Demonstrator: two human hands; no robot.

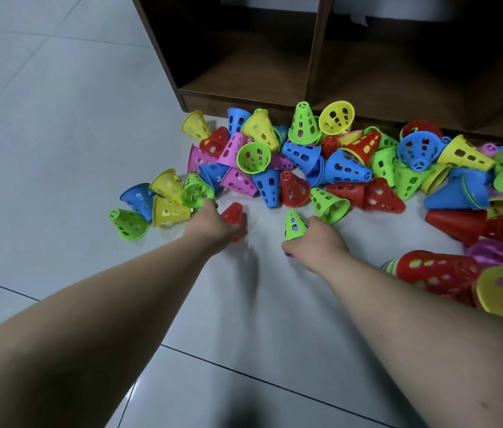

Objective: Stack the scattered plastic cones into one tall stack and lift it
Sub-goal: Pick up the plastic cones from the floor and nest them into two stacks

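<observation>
Reaching low over the tiled floor, I am grasping a cone in each grip. My left grip is wrapping round a red cone, which is blurred but seems to be standing roughly upright. My right grip is clenching the lower part of a green cone, whose perforated tip is pointing up and slightly away from me. A sliver of pink is showing under my thumb, so I am judging that another cone is nested beneath, though I cannot tell how many.

For joining them, what is counting is this: the red cone is sitting to the left of the green one, apart from it with bare floor between. Both long axes are running nearly parallel, with the tips leaning toward the floor's far edge. I am expecting to carry the red cone rightward over the green tip, mouth down, then sink it along that axis. The left grip looks placed for that, while the right is only steadying.

Beyond both grips the heap of cones is sprawling along the far edge of the floor against the foot of a dark wooden shelf unit. A smaller cluster is lying just beyond my left grip. A red-topped stack is lying on its side toward the floor's right edge. Most of the stacking is not yet done.
</observation>
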